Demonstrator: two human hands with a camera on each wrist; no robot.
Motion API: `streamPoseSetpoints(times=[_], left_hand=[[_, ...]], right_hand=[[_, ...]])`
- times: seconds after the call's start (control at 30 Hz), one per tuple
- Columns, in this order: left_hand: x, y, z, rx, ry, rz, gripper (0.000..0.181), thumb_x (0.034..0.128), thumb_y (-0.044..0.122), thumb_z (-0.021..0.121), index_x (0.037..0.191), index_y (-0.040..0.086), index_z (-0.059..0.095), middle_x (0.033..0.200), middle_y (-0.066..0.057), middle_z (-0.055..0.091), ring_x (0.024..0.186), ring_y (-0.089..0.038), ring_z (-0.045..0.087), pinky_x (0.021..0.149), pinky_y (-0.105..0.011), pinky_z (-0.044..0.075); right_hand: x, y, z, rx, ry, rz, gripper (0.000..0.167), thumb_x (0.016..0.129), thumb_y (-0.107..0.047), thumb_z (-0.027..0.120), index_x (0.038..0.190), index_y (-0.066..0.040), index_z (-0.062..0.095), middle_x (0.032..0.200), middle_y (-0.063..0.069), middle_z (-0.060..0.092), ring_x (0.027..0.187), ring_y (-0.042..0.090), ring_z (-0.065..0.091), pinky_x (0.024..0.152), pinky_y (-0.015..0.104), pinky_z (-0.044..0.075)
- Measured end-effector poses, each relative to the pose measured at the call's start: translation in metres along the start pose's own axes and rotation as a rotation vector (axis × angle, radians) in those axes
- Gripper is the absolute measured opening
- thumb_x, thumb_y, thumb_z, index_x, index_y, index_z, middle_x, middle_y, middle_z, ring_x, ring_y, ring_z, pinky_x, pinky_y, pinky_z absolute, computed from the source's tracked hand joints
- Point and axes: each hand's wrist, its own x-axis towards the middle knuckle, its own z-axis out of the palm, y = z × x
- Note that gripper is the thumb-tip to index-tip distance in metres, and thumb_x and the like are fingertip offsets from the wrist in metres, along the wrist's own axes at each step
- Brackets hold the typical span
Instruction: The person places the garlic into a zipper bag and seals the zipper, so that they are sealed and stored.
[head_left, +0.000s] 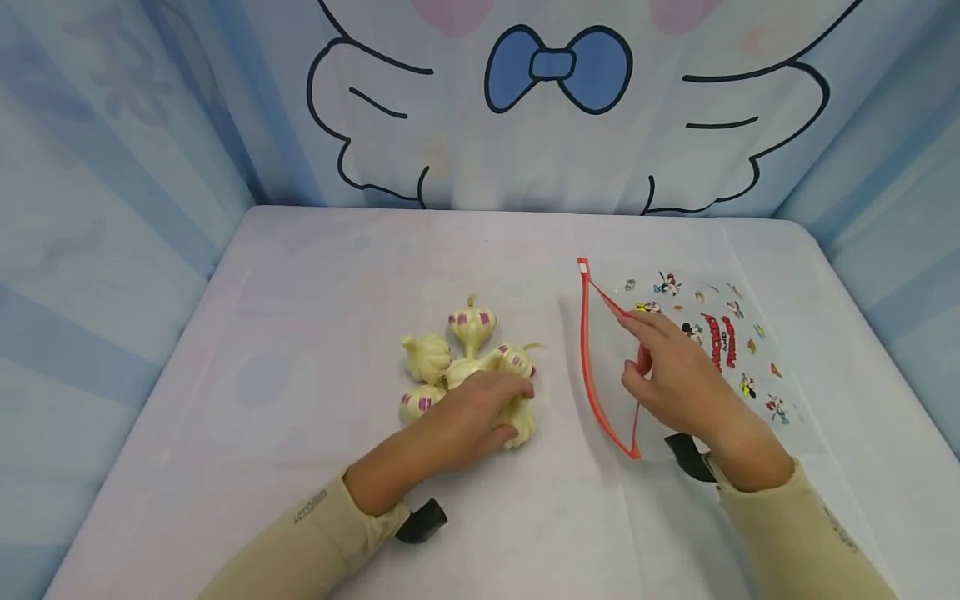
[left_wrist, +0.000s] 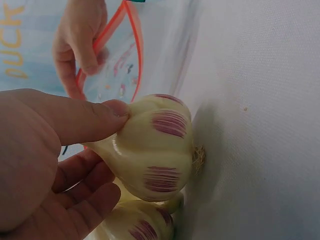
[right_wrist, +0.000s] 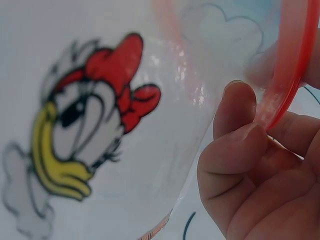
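Observation:
My left hand [head_left: 468,421] grips a pale garlic bulb [left_wrist: 155,145] with purple streaks, thumb laid on its neck. The bulb's root end is close to the white surface in the left wrist view. Beside and beyond that hand, several more garlic bulbs [head_left: 472,327] sit in a cluster; some are partly covered by the hand. To the right lies a clear zip bag [head_left: 757,392] printed with cartoon figures, its red-edged mouth [head_left: 587,358] gaping toward the garlic. My right hand [head_left: 678,383] holds one side of that red edge between its fingers.
A white cloth covers the table [head_left: 300,333]. Behind it hangs a curtain [head_left: 555,150] with a blue bow, and blue-white curtains [head_left: 97,250] flank both sides. A black piece [head_left: 422,522] protrudes at each wrist.

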Motion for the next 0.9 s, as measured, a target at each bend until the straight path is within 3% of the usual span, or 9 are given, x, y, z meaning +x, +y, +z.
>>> streamPoseSetpoints(times=[0.17, 0.5, 0.73, 0.9], left_hand=[[-0.001, 0.001, -0.001, 0.031, -0.033, -0.019, 0.038, 0.0882, 0.010, 0.078, 0.123, 0.008, 0.063, 0.121, -0.009, 0.060, 0.114, -0.026, 0.055, 0.095, -0.039, 0.047], [-0.002, 0.003, -0.007, 0.058, -0.051, -0.072, 0.027, 0.0826, 0.009, 0.083, 0.105, 0.006, 0.068, 0.093, -0.004, 0.065, 0.087, -0.022, 0.058, 0.076, -0.034, 0.050], [-0.005, 0.002, -0.009, 0.116, -0.068, -0.110, 0.028, 0.0822, 0.009, 0.082, 0.107, 0.010, 0.071, 0.097, -0.004, 0.068, 0.091, -0.023, 0.061, 0.077, -0.036, 0.051], [-0.008, 0.003, -0.012, 0.101, -0.078, -0.113, 0.022, 0.0839, 0.007, 0.080, 0.105, 0.008, 0.073, 0.099, -0.003, 0.069, 0.093, -0.024, 0.061, 0.080, -0.037, 0.051]], right_hand=[[-0.001, -0.001, -0.001, 0.000, 0.033, -0.016, 0.052, 0.086, -0.002, 0.064, 0.137, 0.006, 0.055, 0.127, 0.017, 0.052, 0.074, 0.019, 0.051, 0.059, 0.032, 0.046], [-0.003, -0.004, -0.002, 0.008, 0.022, -0.009, 0.054, 0.086, -0.003, 0.065, 0.139, 0.005, 0.054, 0.131, 0.018, 0.052, 0.076, 0.021, 0.053, 0.059, 0.031, 0.048], [-0.003, -0.003, -0.002, 0.012, 0.030, -0.025, 0.054, 0.086, -0.003, 0.065, 0.138, 0.005, 0.054, 0.129, 0.017, 0.052, 0.076, 0.020, 0.053, 0.059, 0.030, 0.046], [-0.003, -0.004, -0.002, 0.012, 0.030, -0.017, 0.054, 0.086, -0.002, 0.065, 0.138, 0.005, 0.054, 0.129, 0.017, 0.052, 0.076, 0.020, 0.053, 0.059, 0.030, 0.047]])
